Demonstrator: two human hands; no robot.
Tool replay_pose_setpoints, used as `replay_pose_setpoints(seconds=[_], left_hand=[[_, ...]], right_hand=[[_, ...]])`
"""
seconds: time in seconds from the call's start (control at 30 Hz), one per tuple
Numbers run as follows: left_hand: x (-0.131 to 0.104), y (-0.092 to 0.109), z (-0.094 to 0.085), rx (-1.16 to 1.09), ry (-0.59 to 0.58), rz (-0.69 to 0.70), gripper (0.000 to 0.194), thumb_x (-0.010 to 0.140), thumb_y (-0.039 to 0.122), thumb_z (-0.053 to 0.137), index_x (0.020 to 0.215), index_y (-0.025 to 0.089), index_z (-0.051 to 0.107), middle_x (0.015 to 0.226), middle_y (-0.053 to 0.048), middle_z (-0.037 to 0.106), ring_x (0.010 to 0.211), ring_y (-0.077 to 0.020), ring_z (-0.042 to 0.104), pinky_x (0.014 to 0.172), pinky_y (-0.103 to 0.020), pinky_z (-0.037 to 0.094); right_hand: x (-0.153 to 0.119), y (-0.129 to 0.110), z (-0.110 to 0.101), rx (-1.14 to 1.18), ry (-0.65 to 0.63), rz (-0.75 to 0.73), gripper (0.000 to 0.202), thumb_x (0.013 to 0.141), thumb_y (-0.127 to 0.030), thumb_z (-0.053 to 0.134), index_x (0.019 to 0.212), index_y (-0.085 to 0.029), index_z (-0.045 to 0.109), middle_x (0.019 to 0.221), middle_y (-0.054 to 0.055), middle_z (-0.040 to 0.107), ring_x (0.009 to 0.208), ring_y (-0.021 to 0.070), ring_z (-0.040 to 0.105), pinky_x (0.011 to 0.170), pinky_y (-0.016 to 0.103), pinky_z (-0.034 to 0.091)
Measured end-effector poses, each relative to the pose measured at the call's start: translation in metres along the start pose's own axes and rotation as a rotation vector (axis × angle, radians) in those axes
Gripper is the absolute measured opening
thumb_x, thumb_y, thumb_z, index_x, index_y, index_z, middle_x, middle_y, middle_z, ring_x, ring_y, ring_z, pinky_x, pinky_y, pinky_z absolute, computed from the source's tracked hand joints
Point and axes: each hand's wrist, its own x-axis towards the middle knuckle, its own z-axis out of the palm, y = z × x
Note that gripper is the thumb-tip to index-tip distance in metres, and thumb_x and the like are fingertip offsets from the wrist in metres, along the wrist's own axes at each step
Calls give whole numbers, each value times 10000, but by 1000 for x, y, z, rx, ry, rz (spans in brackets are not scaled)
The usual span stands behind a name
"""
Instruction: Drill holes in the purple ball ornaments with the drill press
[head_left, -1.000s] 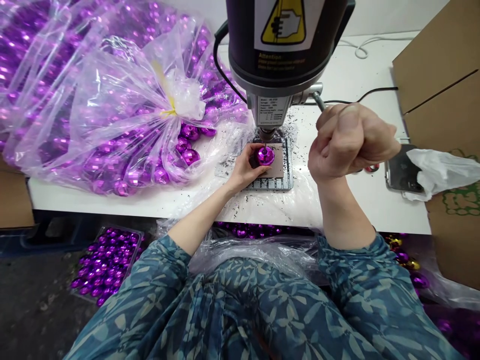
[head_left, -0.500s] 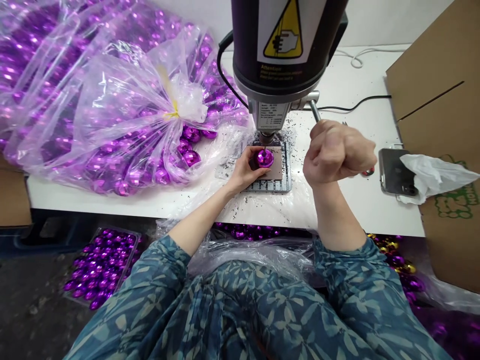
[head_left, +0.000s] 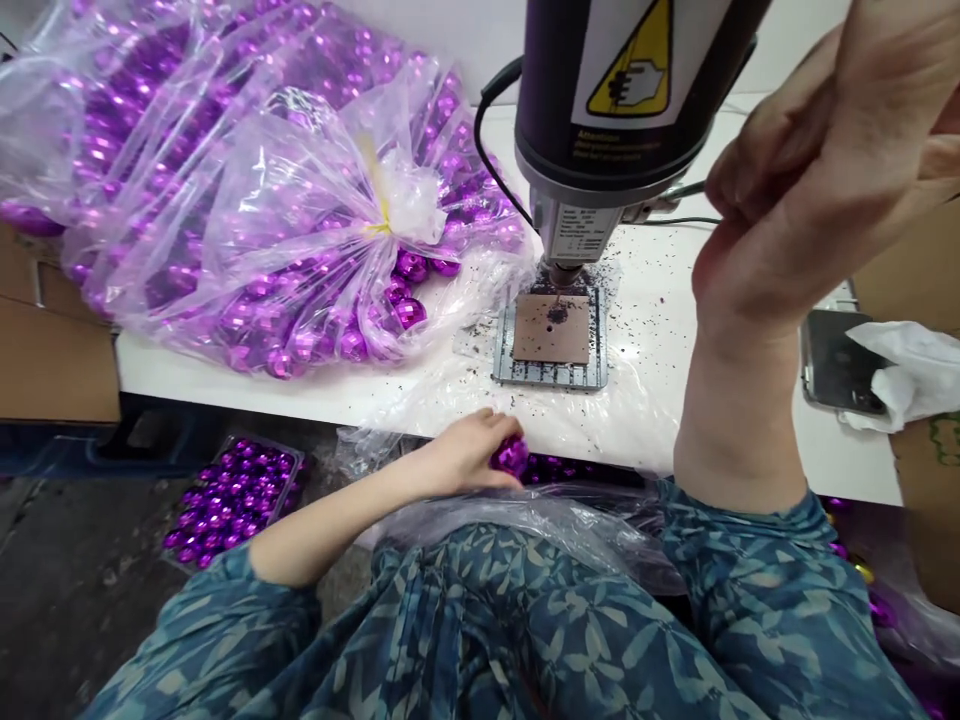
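The left hand (head_left: 469, 455) pinches one purple ball (head_left: 512, 456) between its fingers, and this ball is at the front edge of the bench (head_left: 645, 320). The right hand (head_left: 817, 190) is curled around the lever (head_left: 686, 190) of the drill press (head_left: 622, 150). Under the drill, a brown board (head_left: 530, 340) lies on the metal base (head_left: 551, 374), with dark chips around.
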Motion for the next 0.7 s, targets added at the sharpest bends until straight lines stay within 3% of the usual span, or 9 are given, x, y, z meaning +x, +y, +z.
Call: replay_pose_setpoints(seconds=[0.03,0.1,0.2,0.27,0.33,0.43,0.5,0.6,0.7], left_hand=[[-11,2,0,39,-44,23,522,891,649,828,1121,205,680,986,-87,771,889,-291,744,749,-427,623],[-21,-5,-6,25,30,50,425,971,615,757,1137,228,702,1012,-79,782,910,-272,756,787,-426,637],[0,-44,-35,-51,411,25,179,1098,405,602,1098,270,719,990,-45,782,899,-213,745,819,-396,640],[31,-84,-65,13,688,-42,110,1059,288,613,1048,263,720,977,-51,769,916,-230,720,884,-439,627],[67,-124,-93,104,854,-116,80,951,221,699,1026,246,715,1044,-95,761,1060,-313,696,1057,-562,565],[115,-169,-122,115,888,-229,366,736,116,819,1065,216,692,1254,-175,718,1277,-459,618,1194,-722,421],[135,-182,-129,118,854,-271,470,651,45,834,1066,212,689,1322,-192,689,1365,-505,566,1228,-748,373],[143,-184,-130,137,844,-256,503,604,-12,830,1032,214,693,1281,-171,697,1374,-494,572,1249,-725,378],[126,-172,-125,60,862,-158,542,650,63,882,1128,206,671,1232,-130,705,1269,-404,654,1201,-663,481]], right_hand=[[-1,2,0,0,23,-3,595,812,-663,689,572,-160,483,461,-54,344,410,-13,317,488,231,163],[-2,4,1,-6,45,-13,689,798,-698,691,528,-165,347,461,-44,336,410,-10,321,508,254,143],[-2,4,3,-22,69,-17,776,801,-688,705,547,-174,182,484,-30,328,422,-3,349,534,270,145],[-2,4,4,-14,89,-28,768,782,-697,708,545,-181,190,485,-29,310,418,10,362,537,275,151],[-2,4,5,10,110,-36,755,745,-704,714,535,-190,202,470,-31,299,404,24,363,526,280,139],[0,5,5,31,104,-49,725,736,-670,724,525,-199,215,454,-32,321,395,25,336,515,286,149],[0,5,5,26,96,-54,710,731,-644,736,521,-209,215,446,-33,339,393,22,317,514,287,163],[0,4,5,7,92,-44,712,692,-635,758,513,-207,217,437,-39,356,397,14,300,516,281,181],[0,4,6,23,64,-64,697,719,-607,759,498,-175,258,432,-42,349,397,6,300,518,272,178]])
